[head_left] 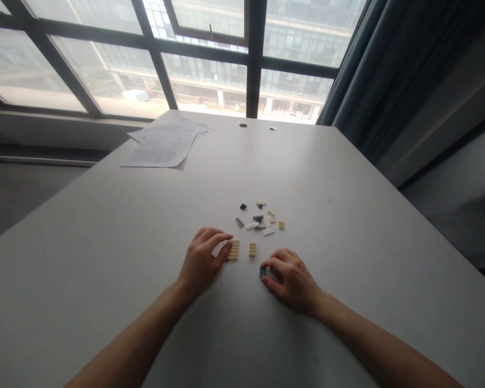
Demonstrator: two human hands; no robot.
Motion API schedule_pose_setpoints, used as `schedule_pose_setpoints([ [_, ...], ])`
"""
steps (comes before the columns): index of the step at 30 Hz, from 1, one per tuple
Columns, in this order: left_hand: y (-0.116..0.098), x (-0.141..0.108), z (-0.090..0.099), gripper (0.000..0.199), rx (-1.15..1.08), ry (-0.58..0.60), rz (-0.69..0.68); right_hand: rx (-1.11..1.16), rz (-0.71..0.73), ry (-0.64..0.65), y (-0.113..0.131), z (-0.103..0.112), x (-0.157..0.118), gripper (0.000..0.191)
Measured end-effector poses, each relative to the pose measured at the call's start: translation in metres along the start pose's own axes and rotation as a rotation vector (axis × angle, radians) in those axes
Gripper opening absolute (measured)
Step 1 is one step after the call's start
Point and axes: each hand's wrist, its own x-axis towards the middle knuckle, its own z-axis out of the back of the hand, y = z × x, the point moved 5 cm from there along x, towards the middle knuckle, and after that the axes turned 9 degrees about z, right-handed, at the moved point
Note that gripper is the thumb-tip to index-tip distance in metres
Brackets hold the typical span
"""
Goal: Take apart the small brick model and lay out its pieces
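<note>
My left hand (204, 256) has its thumb and index finger closed at the left edge of a larger tan building plate (235, 250), which lies on the table and is partly covered by the fingertips. In the pinch of my right hand (291, 277) is a small grey building brick (262, 272), close to the tabletop. Between the two hands, and apart from both, rests a smaller tan building plate (252, 249) with its studs facing up.
Beyond my hands lies a loose group of small white, grey, black and tan pieces (261, 223), with a tan piece (281, 225) at its right. Paper sheets (161, 144) lie at the white table's (327, 345) far left. Windows and a dark curtain (372, 75) border it.
</note>
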Motion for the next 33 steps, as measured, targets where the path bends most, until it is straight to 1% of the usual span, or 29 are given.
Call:
schedule_pose_setpoints([
  [3,0.002,0.000,-0.001,0.014,-0.025,-0.004,0.006,-0.008,0.006,0.004,0.004,-0.002,0.002,0.018],
  [7,0.007,0.001,0.000,0.013,-0.059,-0.033,0.059,-0.017,0.024,0.001,0.011,-0.006,0.010,0.017],
  [11,0.008,0.001,0.000,0.013,-0.070,-0.025,0.072,-0.004,0.023,-0.001,0.018,-0.010,0.018,0.017],
  [14,0.005,0.000,-0.001,0.013,-0.062,-0.007,0.059,0.006,0.005,-0.008,0.018,-0.012,0.020,0.017],
  [18,0.002,0.001,-0.002,0.014,-0.046,0.016,0.034,0.005,0.018,-0.008,0.016,-0.014,0.018,0.019],
  [26,0.001,0.001,-0.002,0.014,-0.024,0.017,0.025,-0.002,0.019,-0.013,0.014,-0.018,0.019,0.022],
  [29,0.001,0.001,-0.002,0.014,-0.025,0.020,0.027,0.028,0.017,-0.046,0.014,-0.017,0.016,0.027],
  [33,0.002,0.000,-0.002,0.015,-0.032,0.018,0.028,0.097,0.026,-0.157,0.004,-0.003,0.022,0.020],
])
